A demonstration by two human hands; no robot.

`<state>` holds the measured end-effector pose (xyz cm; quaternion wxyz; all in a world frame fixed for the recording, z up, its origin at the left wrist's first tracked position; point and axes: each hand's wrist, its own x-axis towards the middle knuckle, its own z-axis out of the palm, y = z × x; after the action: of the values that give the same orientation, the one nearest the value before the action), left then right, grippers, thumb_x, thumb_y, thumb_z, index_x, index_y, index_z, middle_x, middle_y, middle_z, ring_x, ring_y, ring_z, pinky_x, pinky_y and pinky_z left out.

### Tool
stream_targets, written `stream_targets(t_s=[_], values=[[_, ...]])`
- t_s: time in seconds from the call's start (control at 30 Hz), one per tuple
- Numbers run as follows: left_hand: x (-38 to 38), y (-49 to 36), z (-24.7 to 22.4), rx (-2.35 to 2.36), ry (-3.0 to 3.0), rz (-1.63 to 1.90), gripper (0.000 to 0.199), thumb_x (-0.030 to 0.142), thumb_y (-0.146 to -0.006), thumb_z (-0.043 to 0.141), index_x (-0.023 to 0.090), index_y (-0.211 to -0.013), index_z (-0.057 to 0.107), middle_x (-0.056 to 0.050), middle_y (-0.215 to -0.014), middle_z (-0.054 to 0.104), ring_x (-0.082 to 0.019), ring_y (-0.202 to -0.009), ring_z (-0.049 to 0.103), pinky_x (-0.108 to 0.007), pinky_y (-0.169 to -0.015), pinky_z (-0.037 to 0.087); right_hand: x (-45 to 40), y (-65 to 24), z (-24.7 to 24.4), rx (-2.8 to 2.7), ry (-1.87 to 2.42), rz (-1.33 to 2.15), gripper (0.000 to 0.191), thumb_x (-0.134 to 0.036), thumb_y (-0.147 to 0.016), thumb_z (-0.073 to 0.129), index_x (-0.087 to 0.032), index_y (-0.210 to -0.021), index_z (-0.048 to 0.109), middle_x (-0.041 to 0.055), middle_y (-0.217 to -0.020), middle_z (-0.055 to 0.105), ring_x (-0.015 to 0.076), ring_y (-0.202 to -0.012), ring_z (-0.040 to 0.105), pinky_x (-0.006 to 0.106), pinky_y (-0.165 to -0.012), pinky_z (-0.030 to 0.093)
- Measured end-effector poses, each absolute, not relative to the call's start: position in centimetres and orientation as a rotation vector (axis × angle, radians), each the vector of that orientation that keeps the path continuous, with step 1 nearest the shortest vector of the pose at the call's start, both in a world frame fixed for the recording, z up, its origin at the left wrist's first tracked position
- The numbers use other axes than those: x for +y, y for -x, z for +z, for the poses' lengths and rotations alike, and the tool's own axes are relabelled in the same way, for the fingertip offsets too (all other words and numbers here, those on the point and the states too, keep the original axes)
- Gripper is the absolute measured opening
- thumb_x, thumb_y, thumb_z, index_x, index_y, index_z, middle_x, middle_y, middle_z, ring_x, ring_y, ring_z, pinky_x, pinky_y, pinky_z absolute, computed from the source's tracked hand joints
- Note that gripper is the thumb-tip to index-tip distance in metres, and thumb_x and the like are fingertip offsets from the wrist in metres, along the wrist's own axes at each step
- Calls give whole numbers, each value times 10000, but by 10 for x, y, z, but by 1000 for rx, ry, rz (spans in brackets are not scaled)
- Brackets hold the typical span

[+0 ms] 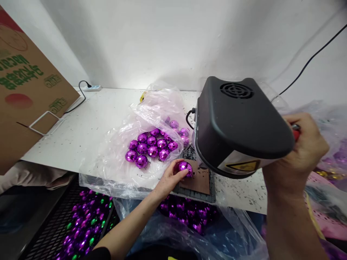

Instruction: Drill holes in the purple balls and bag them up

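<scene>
Between the fingers of my left hand (173, 176) is a shiny purple faceted ball (185, 168), at a brown board (199, 182) on the table. My right hand (303, 144) is wrapped around a handle with a red part at the right side of a black drill press (244, 119). The machine's head, with a round vent and a yellow warning label, hides whatever is beneath it. Left of the board, more purple faceted balls (153, 151) lie in a clear plastic bag (114, 155).
A cardboard box (29, 90) stands at the left, near a power strip (93, 88) on the white table (78, 126). Below the table edge, a black mesh crate (48, 216) holds purple and green balls. Dark shavings are scattered over the table. Plastic bags (330, 126) lie at the right.
</scene>
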<state>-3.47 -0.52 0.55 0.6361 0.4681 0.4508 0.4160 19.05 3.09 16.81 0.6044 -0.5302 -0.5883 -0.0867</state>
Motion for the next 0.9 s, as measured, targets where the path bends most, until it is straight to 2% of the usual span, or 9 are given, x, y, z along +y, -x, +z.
stream_targets(t_s=[0.17,0.5,0.67,0.9], values=[[-10,21,-3,1218,-1584,939,438,370,-882,704,227,-1279,587,-79,-1212,685,-271,-1108,630,-445,-988,489,30,-189,169,-1367,1235,-193,258,-391,-894,527,-175,-753,547,-34,-627,521,77,-563,438,238,-580,313],[-8,6,-13,1235,-2003,1073,416,343,-907,679,205,-1282,561,-108,-1261,658,-287,-1182,588,-480,-1051,422,28,-189,169,-1370,1232,-168,258,-377,-913,543,-171,-757,557,-42,-602,491,70,-552,434,225,-566,322],[-6,4,-14,1199,-2040,1092,407,330,-886,702,212,-1256,580,-90,-1219,663,-276,-1180,575,-473,-1071,406,29,-187,169,-1372,1226,-177,248,-367,-914,533,-171,-764,556,-47,-591,484,64,-540,427,226,-561,313],[-1,6,-22,1137,-1913,1071,406,358,-895,687,201,-1259,599,-113,-1260,658,-287,-1196,583,-481,-1073,426,28,-184,172,-1376,1197,-189,273,-371,-921,512,-164,-744,522,-51,-578,467,54,-526,415,214,-549,307]])
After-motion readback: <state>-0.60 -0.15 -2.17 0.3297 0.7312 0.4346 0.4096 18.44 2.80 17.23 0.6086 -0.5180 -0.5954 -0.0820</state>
